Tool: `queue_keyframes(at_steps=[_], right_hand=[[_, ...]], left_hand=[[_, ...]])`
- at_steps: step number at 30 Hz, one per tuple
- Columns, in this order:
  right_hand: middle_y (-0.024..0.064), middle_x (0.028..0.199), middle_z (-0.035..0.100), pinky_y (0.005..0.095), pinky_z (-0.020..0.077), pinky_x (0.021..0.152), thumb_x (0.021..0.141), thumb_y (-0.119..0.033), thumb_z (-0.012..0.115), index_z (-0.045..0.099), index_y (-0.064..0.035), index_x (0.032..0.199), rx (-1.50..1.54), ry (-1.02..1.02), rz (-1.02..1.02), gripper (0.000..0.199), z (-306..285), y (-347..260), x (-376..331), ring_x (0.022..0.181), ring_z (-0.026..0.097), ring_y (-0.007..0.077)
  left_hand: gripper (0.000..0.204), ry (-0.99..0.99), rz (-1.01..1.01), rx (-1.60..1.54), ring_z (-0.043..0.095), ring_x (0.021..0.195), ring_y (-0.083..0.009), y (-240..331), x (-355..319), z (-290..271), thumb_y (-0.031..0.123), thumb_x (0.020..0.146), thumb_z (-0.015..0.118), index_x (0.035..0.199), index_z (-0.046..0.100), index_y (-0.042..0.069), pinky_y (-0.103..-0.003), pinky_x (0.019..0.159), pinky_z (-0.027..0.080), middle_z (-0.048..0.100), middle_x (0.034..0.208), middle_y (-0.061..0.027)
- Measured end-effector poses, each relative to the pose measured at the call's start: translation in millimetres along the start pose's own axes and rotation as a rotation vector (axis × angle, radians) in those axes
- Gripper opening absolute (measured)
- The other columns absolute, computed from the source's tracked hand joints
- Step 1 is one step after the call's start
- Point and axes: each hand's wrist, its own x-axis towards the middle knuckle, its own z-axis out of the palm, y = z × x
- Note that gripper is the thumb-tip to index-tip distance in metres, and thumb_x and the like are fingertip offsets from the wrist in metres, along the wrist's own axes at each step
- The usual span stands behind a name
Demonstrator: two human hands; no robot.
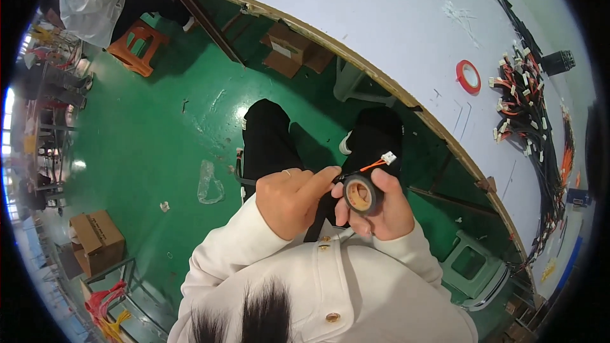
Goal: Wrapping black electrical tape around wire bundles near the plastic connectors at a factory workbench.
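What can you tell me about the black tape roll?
The black tape roll is a thick ring around a tan core that looks like cardboard. The right hand grips it, hole facing the camera, close to the left hand and orange wires. Whether any tape hangs loose is unclear.

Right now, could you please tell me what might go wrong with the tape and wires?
The tape roll in the right hand could slip and drop to the floor. The white connector sticks out beyond that hand on orange wires, so it might get knocked or snagged.
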Motion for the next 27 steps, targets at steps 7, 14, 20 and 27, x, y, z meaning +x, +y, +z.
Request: queue_keyframes(at_steps=[7,14,20,27], right_hand=[[0.021,0.069,0.062,0.0368,0.0438,0.047,0.094,-0.046,0.034,0.055,0.0004,0.093,0.375,-0.281,-0.465,0.051,-10,4,-10,0.048,0.053,0.0237],[0.0108,0.105,0.057,0.0321,0.044,0.086,0.069,-0.004,0.075,0.051,-0.0015,0.106,-0.636,0.126,-0.569,0.045,-22,34,12,0.095,0.057,0.0186],[0.012,0.108,0.057,0.0345,0.0474,0.088,0.076,-0.009,0.069,0.046,0.0002,0.109,-0.058,-0.012,-0.237,0.042,-5,19,7,0.102,0.057,0.0217],[0.0173,0.124,0.052,0.0445,0.036,0.102,0.085,-0.016,0.06,0.048,-0.0047,0.092,0.398,-0.144,-0.501,0.018,-1,13,4,0.118,0.047,0.0334]], left_hand=[[0.022,-0.059,0.009,-0.094,0.054,0.052,-0.0245,-8,-8,7,-0.005,0.072,0.058,0.092,0.063,0.002,-0.032,0.05,0.043,0.055,0.06,-0.0095],[0.013,-0.193,-0.521,-0.669,0.057,0.058,-0.0193,-7,-8,-4,0.004,0.087,0.051,0.09,0.062,-0.003,-0.026,0.056,0.043,0.062,0.072,-0.0133],[0.011,-0.005,-0.376,-0.447,0.058,0.058,-0.0217,-7,-11,3,0.003,0.085,0.053,0.089,0.062,-0.003,-0.028,0.056,0.044,0.061,0.071,-0.0142],[0.01,-0.016,-0.221,-0.395,0.054,0.052,-0.0231,-3,-14,9,0.0,0.081,0.056,0.088,0.063,-0.002,-0.03,0.051,0.042,0.058,0.064,-0.0134]])
